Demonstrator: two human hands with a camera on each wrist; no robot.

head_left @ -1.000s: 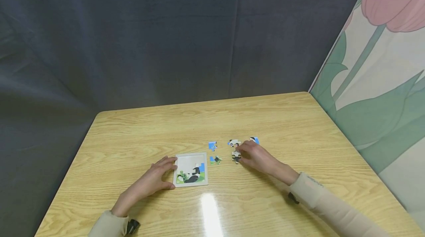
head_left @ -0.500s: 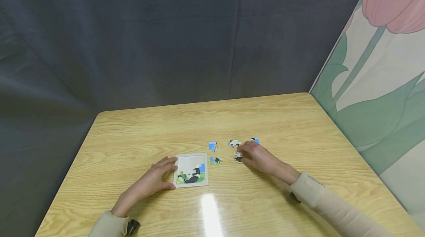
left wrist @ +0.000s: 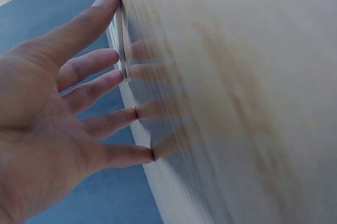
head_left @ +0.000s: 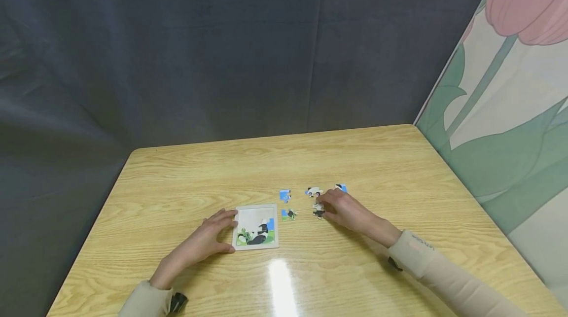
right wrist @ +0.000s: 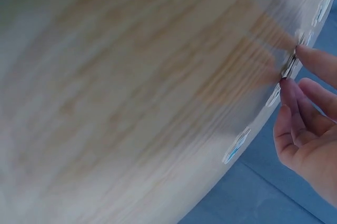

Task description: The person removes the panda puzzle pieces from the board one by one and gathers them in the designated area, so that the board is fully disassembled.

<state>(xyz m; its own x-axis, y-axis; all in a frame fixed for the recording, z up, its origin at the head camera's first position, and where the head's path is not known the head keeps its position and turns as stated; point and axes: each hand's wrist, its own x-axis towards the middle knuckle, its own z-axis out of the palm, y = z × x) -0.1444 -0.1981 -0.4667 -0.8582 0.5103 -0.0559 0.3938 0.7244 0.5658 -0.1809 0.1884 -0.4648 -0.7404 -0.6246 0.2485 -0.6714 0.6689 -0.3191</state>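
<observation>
A square white puzzle tray (head_left: pixel 276 228) lies flat on the table, its lower and right parts filled with panda picture pieces. My left hand (head_left: pixel 201 240) rests along the tray's left side with fingers spread. In the left wrist view the thumb and some fingers touch the tray edge (left wrist: pixel 120 40), and the lower fingertips meet the table. To the right, my right hand (head_left: pixel 348 212) pinches a black-and-white puzzle piece (head_left: pixel 318 213) at table level; its fingers partly hide the piece. The same piece (right wrist: pixel 288 66) sits between thumb and fingers in the right wrist view.
Around the right hand lie a panda-face piece (head_left: pixel 314 192), a blue piece (head_left: pixel 285 195), a green-and-black piece (head_left: pixel 288 215) and a blue-and-white piece (head_left: pixel 341 187). A dark curtain (head_left: pixel 222 51) hangs behind the wooden table (head_left: pixel 199 174), with a flower-patterned panel (head_left: pixel 510 159) at right.
The black-and-white piece has shifted slightly right and turned a little under my right hand's fingers, mostly in the earlier half second. My left hand and the tray have stayed in place.
</observation>
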